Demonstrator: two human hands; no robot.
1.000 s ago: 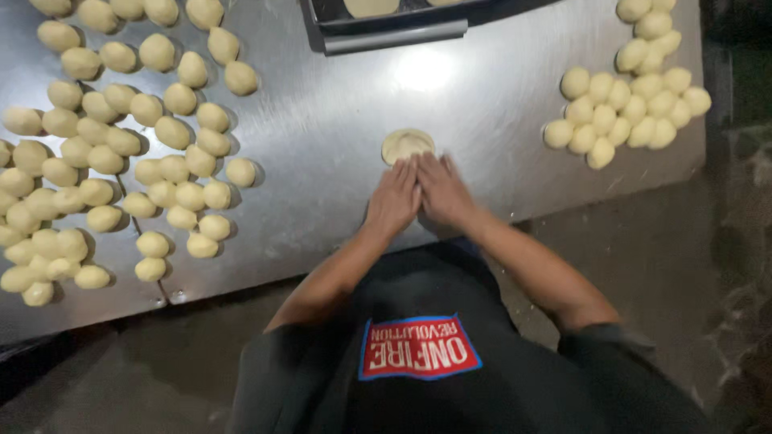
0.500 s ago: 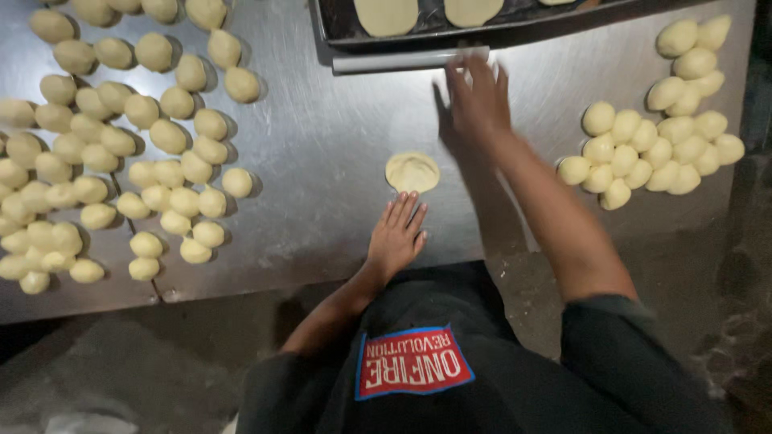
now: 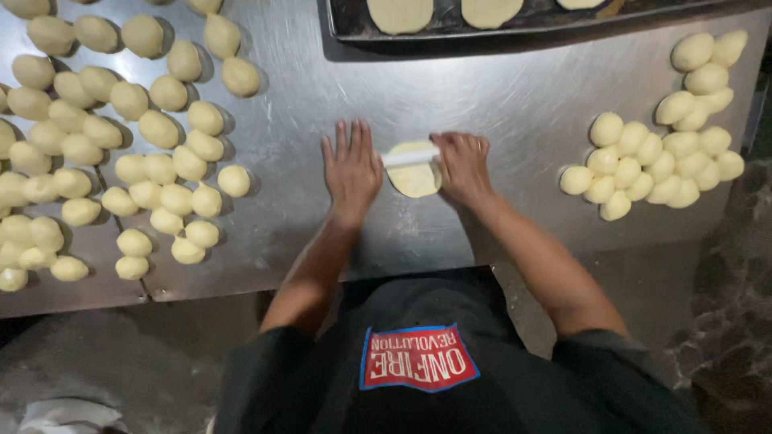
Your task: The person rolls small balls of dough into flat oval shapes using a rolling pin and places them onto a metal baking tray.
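A flattened pale dough disc lies on the steel table. Across its top rests a thin white rolling pin. My left hand lies flat on the pin's left end, with the fingers stretched out. On the pin's right end sits my right hand, its fingers curled over it. Only the middle stretch of the pin shows between the two hands.
Several dough balls cover the left of the table, and a smaller heap of dough balls lies at the right. A dark tray at the far edge holds flattened discs. The table's near edge is close to my body.
Both hands were pressing the dough; then my right hand reached to the pin by the tray. Now the pin lies across the disc under both hands.
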